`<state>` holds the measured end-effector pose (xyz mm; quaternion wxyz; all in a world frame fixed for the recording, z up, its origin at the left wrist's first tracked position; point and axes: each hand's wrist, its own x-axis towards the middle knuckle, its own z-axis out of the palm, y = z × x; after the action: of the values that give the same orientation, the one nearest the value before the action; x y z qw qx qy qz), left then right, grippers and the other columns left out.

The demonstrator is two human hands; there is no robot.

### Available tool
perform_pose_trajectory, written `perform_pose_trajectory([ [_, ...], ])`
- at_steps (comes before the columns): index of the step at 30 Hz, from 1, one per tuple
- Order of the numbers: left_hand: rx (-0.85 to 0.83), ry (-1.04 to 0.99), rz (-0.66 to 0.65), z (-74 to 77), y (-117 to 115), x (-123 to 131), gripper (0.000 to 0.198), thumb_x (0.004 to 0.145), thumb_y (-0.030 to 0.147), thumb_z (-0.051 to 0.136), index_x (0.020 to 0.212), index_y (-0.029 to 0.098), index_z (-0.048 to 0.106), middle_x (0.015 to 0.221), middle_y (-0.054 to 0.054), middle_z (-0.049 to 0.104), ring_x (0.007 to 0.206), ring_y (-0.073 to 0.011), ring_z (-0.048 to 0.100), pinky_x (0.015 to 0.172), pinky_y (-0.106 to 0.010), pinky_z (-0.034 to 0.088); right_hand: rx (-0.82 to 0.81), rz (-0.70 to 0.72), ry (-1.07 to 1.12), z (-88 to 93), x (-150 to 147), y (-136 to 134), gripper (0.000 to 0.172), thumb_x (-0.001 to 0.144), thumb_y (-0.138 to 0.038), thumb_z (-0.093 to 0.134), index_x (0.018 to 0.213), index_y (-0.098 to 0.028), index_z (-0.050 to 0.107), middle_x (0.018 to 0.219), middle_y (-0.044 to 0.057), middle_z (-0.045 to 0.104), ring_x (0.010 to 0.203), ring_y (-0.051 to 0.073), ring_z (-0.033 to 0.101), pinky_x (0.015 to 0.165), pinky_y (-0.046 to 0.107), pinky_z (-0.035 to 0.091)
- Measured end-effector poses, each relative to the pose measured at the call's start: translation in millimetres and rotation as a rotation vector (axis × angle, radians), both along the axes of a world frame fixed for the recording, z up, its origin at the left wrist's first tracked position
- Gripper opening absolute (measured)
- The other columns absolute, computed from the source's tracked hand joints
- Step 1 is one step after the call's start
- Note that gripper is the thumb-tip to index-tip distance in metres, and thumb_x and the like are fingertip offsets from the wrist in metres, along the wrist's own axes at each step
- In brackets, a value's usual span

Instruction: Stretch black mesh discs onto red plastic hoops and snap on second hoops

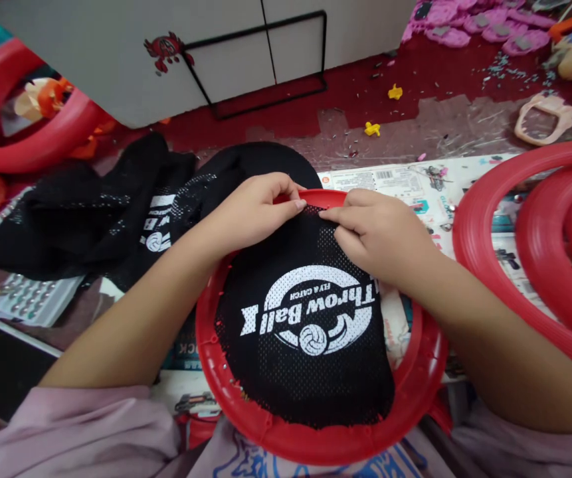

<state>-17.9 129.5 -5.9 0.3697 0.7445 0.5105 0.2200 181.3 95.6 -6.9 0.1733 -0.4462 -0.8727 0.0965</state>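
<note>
A red plastic ring (325,443) rests at my lap, with a black mesh cloth (305,392) printed "Throw Ball" in white spread across it. The cloth meets the ring along the left and bottom; a gap shows between them at the right. At the ring's top edge, my left hand (260,209) pinches the rim and the cloth's edge between thumb and fingers. Just beside it, my right hand (382,232) has its fingers curled, the index fingertip pressing the cloth's top edge against the ring.
More black mesh cloths (91,212) lie heaped at the left. Several red rings (485,199) are stacked at the right, others (61,139) at the upper left. A white panel (116,79) stands behind, near pink pieces (495,26) and a beige frame (519,126).
</note>
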Motion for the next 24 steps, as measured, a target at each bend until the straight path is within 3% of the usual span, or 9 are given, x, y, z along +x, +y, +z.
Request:
perform_pose_trajectory([
  [4,0.073,0.125,0.022,-3.0,-0.3,0.7,0.016,0.082,0.029,0.055,0.073,0.017,0.056,0.1,-0.006,0.071,0.087,-0.0205,0.063,0.078,-0.035,0.048,0.01,0.005,-0.061,-2.1,-2.7,0.1,0.037,0.084,-0.013,0.041,0.1,-0.011,0.073,0.086,0.013,0.066,0.079,0.023,0.057,0.072,0.033,0.042],
  [11,0.125,0.216,0.006,-4.8,-0.1,0.6,0.017,0.085,0.031,0.051,0.077,0.018,0.057,0.097,-0.007,0.071,0.086,-0.0211,0.063,0.075,-0.035,0.048,-0.022,-0.011,-0.113,-3.9,-4.5,-1.9,0.037,0.087,-0.014,0.042,0.11,-0.012,0.071,0.091,0.013,0.066,0.084,0.024,0.059,0.072,0.032,0.041],
  [20,0.091,0.13,0.022,-11.2,1.5,-1.8,0.015,0.081,0.029,0.057,0.072,0.017,0.057,0.102,-0.006,0.071,0.091,-0.021,0.064,0.081,-0.035,0.048,-0.006,-0.017,-0.141,-2.7,-3.0,-0.8,0.035,0.087,-0.014,0.043,0.107,-0.013,0.071,0.09,0.013,0.067,0.083,0.023,0.059,0.071,0.032,0.04],
  [24,0.089,0.181,0.016,-5.1,3.5,-7.7,0.014,0.084,0.029,0.054,0.085,0.019,0.063,0.093,-0.004,0.071,0.081,-0.0191,0.063,0.074,-0.032,0.048,-0.098,-0.007,-0.098,2.5,2.0,0.1,0.032,0.085,-0.012,0.047,0.105,-0.015,0.072,0.094,0.01,0.071,0.086,0.022,0.062,0.076,0.031,0.041],
])
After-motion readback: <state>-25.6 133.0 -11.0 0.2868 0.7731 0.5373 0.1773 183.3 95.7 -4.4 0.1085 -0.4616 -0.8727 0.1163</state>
